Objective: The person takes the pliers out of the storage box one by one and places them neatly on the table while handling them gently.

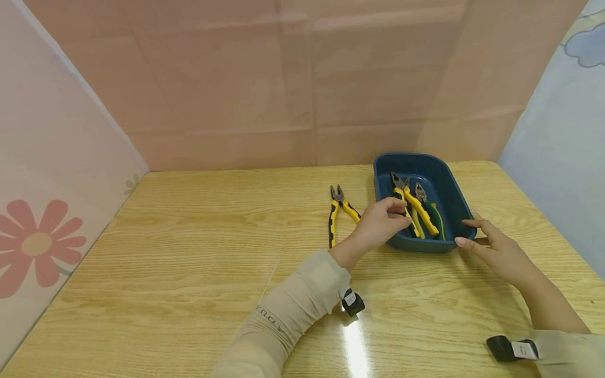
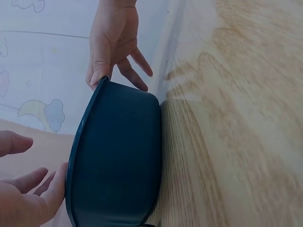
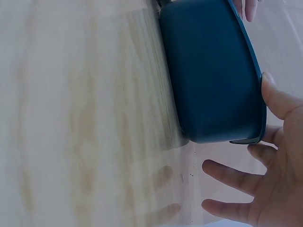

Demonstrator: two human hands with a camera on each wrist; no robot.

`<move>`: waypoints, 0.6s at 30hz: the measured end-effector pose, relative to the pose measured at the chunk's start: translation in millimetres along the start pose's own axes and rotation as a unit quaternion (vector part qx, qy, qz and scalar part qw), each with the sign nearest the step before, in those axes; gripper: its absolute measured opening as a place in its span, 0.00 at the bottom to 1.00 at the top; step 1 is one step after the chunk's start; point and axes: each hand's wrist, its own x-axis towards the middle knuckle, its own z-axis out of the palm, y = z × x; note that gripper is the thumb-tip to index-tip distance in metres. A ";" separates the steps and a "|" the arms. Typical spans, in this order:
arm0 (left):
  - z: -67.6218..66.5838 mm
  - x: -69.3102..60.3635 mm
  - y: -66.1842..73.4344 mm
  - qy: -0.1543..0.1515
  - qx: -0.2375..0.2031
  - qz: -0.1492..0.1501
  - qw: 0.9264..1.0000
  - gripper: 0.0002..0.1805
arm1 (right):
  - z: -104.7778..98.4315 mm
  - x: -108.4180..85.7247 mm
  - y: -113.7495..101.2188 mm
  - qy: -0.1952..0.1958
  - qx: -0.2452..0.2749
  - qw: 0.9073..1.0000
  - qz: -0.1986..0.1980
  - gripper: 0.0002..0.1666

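Note:
A dark blue plastic bin [image 1: 456,194] stands on the table with several pliers inside. Two yellow-and-black handles [image 1: 427,215] lie in front of a green-handled pair [image 1: 440,223]. Over the bin's left front rim hovers my left hand [image 1: 380,223], fingers loosely bent and thumb apart, beside a yellow-and-black handle. The left wrist view shows nothing between that thumb and the fingers [image 2: 33,194]. My right hand [image 1: 501,254] holds the bin's right front corner, thumb on the rim, other fingers [image 3: 232,177] spread outside. Another yellow-and-black pair of pliers [image 1: 334,215] lies left of the bin, partly behind my left hand.
The wood-grain table [image 1: 189,252] extends left and in front of the bin. A pinkish-brown sheet [image 1: 236,105] hangs behind the table, and patterned panels [image 1: 562,142] flank both sides. Each sleeve carries a black wrist device [image 1: 352,303].

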 end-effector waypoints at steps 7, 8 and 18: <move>0.0 2.9 5.0 0.005 0.055 -0.029 0.998 0.23 | -0.3 -0.2 -0.1 0.000 -0.004 1.000 -0.002 0.38; 0.0 3.5 6.2 0.005 0.064 -0.035 0.997 0.24 | 0.0 -0.4 0.1 0.001 -0.004 1.000 -0.002 0.39; 6.1 11.2 13.3 0.017 0.122 -0.077 0.989 0.30 | 1.6 -0.2 2.1 0.011 -0.003 1.000 -0.007 0.42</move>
